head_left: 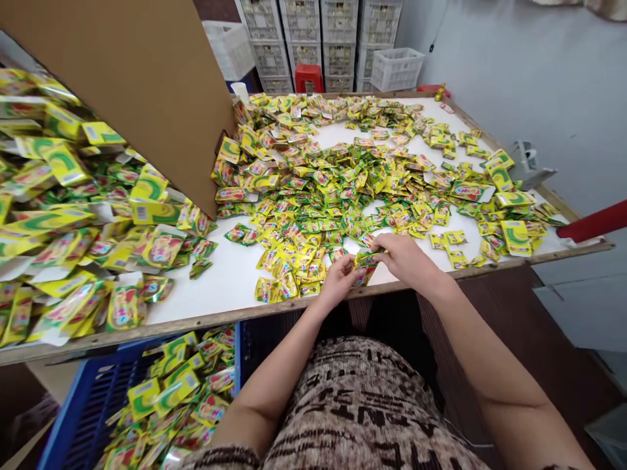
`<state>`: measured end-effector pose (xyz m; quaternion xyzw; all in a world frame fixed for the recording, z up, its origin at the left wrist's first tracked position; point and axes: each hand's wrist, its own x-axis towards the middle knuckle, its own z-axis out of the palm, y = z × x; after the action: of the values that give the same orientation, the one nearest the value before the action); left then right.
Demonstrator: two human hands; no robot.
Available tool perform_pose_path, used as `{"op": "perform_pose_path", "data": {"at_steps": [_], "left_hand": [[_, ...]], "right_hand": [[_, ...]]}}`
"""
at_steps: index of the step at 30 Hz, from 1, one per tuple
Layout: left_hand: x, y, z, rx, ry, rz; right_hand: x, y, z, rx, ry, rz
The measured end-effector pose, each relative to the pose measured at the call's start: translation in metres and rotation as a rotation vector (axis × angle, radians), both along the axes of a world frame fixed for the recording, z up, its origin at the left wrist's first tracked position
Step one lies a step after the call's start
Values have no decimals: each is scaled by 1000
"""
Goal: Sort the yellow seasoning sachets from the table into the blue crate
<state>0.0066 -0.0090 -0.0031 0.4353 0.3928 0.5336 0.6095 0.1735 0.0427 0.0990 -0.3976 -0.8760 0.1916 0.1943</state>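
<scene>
Both hands meet at the near edge of the table [220, 277], closed on one small bundle of sachets [366, 266] held between them. The left hand [337, 282] curls its fingers round the bundle's lower end, and the right hand [406, 258] pinches the upper end, thumb and fingers drawn narrow. As far as it shows, the bundle's long axis slants from the left fingertips up and away toward the right thumb; neither hand is nearer, since both touch it. Just beyond the knuckles of both hands lies the loose heap of sachets [313, 189], spreading away across the table. Well off to the left of the left hand sit larger packets [63, 215] under a tilted cardboard flap [147, 85]. Below and to the left of that hand, under the table edge, a blue crate [81, 408] holds more packets. The wrappers are yellow and green with a red picture, but their print is too small to read, so no brand can be made out.
</scene>
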Motion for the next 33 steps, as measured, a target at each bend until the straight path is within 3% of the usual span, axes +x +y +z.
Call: {"op": "perform_pose_path", "data": {"at_steps": [4,7,10,14,22,25,30,33], "left_hand": [[-3,0,0,-7,-36,3],[-4,0,0,-19,-56,10],[-4,-1,-2,-22,-60,-26],[-2,-2,-6,-53,9,-45],[-2,-1,-1,-55,-28,-14],[-2,-1,-1,-55,-24,-28],[-1,3,-5,-9,-23,-69],[-2,3,-6,45,34,-43]], "right_hand": [[2,1,-11,139,225,-34],[-2,-1,-17,130,316,-62],[-5,-5,-15,105,285,-34],[-11,-13,-10,196,151,-8],[-18,-22,-33,230,281,-232],[-11,-19,-33,224,169,-165],[-2,-12,-15,273,-7,-29],[-4,-12,-17,169,-49,63]]}}
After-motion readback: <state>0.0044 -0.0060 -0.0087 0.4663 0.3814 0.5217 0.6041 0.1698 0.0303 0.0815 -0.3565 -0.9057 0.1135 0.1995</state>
